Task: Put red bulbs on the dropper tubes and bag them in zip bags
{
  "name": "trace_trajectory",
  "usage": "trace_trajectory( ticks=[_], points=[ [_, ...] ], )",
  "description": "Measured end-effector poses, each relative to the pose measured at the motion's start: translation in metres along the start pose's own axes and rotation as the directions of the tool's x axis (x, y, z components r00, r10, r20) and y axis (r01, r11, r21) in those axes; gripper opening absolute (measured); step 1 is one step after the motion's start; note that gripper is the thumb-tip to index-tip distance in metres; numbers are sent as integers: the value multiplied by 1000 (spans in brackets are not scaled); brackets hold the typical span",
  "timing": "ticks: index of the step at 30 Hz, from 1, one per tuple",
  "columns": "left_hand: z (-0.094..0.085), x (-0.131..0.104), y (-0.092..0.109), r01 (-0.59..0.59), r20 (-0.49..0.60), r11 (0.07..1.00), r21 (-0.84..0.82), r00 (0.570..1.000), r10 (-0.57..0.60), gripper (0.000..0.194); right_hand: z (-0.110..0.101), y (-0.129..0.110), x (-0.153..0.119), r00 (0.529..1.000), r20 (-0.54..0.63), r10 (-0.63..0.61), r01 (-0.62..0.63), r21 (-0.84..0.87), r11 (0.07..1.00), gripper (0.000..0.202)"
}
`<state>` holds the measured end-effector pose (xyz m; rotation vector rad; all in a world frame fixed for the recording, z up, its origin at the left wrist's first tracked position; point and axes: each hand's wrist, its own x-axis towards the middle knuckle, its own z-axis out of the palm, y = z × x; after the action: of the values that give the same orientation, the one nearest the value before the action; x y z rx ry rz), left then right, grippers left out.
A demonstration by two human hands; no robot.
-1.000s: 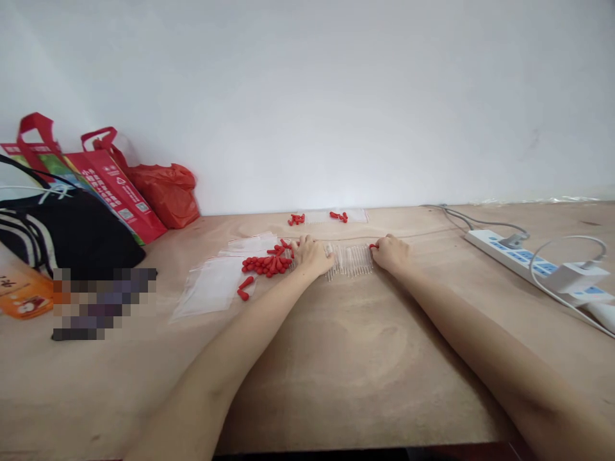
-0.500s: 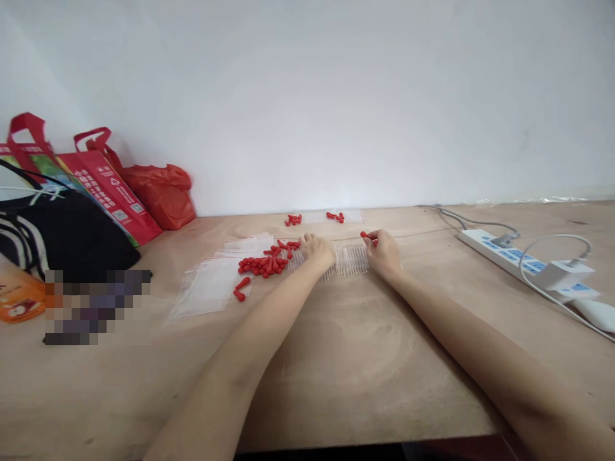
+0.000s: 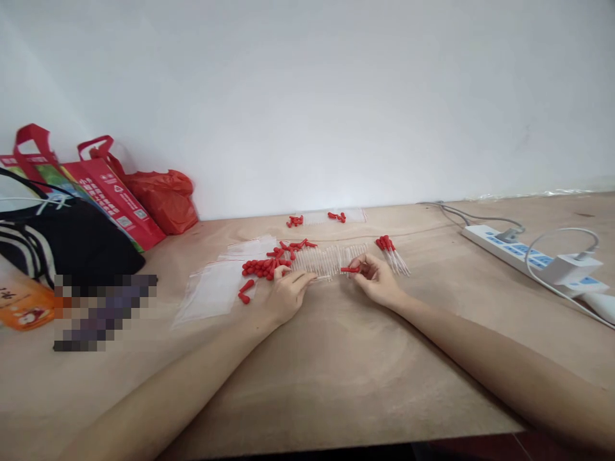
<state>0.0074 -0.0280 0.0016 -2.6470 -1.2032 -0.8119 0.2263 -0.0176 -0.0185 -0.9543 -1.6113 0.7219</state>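
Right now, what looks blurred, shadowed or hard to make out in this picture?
In the head view, the clear dropper tubes blend into pale, crowded strokes, while the red dropper bulb in the right hand stands out; in the same head view, a dark shadow edges the right forearm, and a blocky pixelated patch at left hides what lies there.

Striped blk bag (image 3: 91, 240) at L, nr red shopping bag (image 3: 113, 195) & red plastic bag (image 3: 168, 208); white pwr strip (image 3: 517, 250) w/ adapter (image 3: 567, 267) at R.
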Motion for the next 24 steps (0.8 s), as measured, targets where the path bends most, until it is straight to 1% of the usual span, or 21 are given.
trace_trajectory(
  ticks=[2,3,5,6,9,11,12,14,17,19,24],
  points=[
    [1,-1,1,23,-1,999,-30,1000,-23,25,2,0,-1,1000,19,22,-23,48,999,18],
    [1,0,2,28,-2,999,-38,1000,-28,25,3,0,-1,999,18,33,-34,47,998,21],
    [0,3,4,22,-1,999,-50,1000,-22,24,3,1,-1,999,21,42,-42,-6,999,20],
    [0,4,4,19,-1,998,-53,1000,-19,24,2,0,-1,999,37,27,-25,-54,998,19],
    [-1,4,5,18,2,998,-56,1000,-18,23,2,-2,-2,985,145,-88,117,-199,973,22],
    [-1,4,5,31,12,998,-57,999,-30,23,2,-6,-3,964,217,-150,202,-238,950,19],
    [-1,3,5,39,19,998,-57,999,-38,24,2,-7,-3,957,238,-166,224,-242,944,19],
    [-1,3,5,52,28,997,-57,998,-51,24,4,-10,-4,949,255,-184,246,-238,939,20],
    [-1,3,5,45,29,998,-48,999,-44,24,6,-11,-4,947,244,-211,270,-242,932,17],
    [0,3,5,31,18,999,-41,999,-31,24,7,-11,-4,946,240,-219,276,-238,931,15],
    [0,2,4,-15,-7,999,-51,1000,15,23,7,-9,-5,938,276,-210,275,-225,935,14]
  ],
)
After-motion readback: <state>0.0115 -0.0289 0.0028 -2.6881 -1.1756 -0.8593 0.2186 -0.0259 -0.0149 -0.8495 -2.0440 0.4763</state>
